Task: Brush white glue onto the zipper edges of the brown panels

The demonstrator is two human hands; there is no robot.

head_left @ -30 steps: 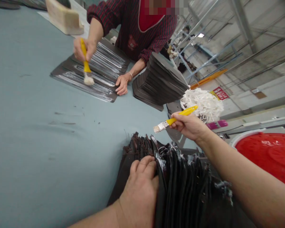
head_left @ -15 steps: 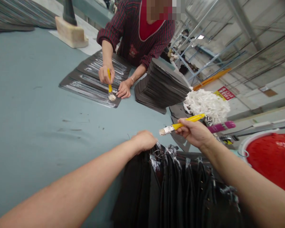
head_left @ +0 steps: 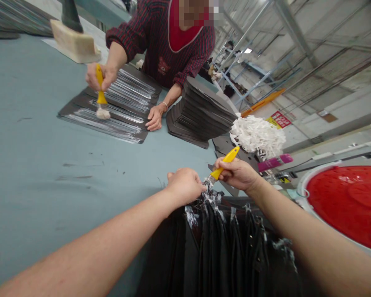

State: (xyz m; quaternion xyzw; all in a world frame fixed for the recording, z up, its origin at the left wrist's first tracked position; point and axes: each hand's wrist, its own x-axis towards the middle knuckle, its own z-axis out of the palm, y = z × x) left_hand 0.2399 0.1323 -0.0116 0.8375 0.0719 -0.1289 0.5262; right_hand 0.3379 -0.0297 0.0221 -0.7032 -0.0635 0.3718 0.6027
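My right hand [head_left: 236, 174] is closed round the yellow handle of a paintbrush [head_left: 225, 161]. Its bristles, coated white, touch the top edge of a row of black sheet pieces [head_left: 210, 243] standing close together in front of me. White smears of what looks like glue mark several of their top edges. At the left end of the bristles, my left hand [head_left: 185, 185] pinches the edge of one black piece; its fingertips are partly hidden.
Across the blue-green table [head_left: 34, 173], a co-worker [head_left: 160, 53] holds another yellow brush [head_left: 100, 93] over white-streaked dark sheets [head_left: 111, 119]. Nearby are a stack of dark pieces [head_left: 200, 115], a white strip pile [head_left: 256, 134], a red-lidded bucket [head_left: 349, 202] and a pale block [head_left: 76, 43].
My right hand has brought the brush down and left, onto the black pieces' edge beside my left hand. The co-worker's brush has moved left along the sheets. The view has shifted slightly.
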